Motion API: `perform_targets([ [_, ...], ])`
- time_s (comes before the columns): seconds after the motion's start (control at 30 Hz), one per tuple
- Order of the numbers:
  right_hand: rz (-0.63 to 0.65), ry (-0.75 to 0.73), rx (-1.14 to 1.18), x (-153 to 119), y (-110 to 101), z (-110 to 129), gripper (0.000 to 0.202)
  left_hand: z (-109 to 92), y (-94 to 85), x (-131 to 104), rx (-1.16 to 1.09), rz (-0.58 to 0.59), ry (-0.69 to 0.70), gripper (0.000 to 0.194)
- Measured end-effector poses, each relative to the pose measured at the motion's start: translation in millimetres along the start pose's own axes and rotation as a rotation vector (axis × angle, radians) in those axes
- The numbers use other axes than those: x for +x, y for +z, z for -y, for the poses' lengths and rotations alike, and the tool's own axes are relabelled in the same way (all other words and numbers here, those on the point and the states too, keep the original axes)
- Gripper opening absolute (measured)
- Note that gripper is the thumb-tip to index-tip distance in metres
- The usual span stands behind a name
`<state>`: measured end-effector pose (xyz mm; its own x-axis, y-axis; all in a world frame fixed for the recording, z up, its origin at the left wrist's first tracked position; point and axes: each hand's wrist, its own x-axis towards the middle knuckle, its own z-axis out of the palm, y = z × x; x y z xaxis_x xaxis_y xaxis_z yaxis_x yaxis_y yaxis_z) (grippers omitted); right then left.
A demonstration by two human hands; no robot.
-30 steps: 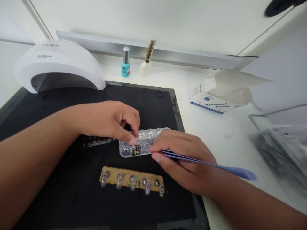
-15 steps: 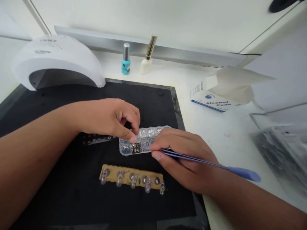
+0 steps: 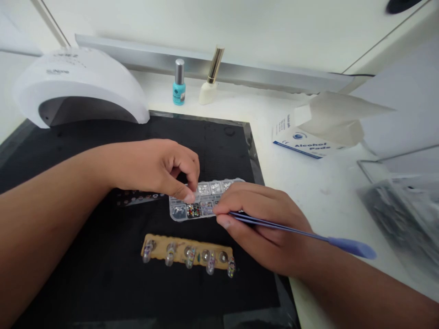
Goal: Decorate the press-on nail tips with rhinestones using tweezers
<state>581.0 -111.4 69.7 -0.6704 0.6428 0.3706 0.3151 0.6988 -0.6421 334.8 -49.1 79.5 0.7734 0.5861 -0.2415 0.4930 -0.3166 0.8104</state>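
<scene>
My right hand [image 3: 264, 224] grips purple tweezers [image 3: 291, 230], their tips pointing left into a compartment of multicoloured rhinestones [image 3: 193, 210]. That compartment belongs to a clear divided case [image 3: 178, 218] holding several kinds of small stones. At the case's left part, my left hand [image 3: 164, 167] pinches a clear compartment lid between thumb and forefinger, partly hidden by the fingers. Whether a stone sits between the tweezer tips is too small to tell. Nearer to me, decorated clear nail tips [image 3: 190, 258] stick out from a tan display strip [image 3: 161, 244] with round metal studs.
A white nail lamp [image 3: 85, 75] stands at the back left. Blue [image 3: 179, 91] and cream polish bottles [image 3: 208, 91] are behind the black mat [image 3: 137, 292]. An alcohol pads box [image 3: 302, 139] and a clear bag [image 3: 401, 214] lie right. A dark strip [image 3: 133, 199] shows beneath my left wrist.
The tweezer tips have shifted slightly left within the multicoloured compartment. My left hand keeps its pinch. The whole view has moved a little.
</scene>
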Motion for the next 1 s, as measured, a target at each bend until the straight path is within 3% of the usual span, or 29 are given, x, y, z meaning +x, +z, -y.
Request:
perform_targets([
  [1.0,0.016,-0.024,0.006,-2.2,-2.9,-0.7,0.012,0.8,-0.2,-0.5,0.012,0.002,0.003,0.013],
])
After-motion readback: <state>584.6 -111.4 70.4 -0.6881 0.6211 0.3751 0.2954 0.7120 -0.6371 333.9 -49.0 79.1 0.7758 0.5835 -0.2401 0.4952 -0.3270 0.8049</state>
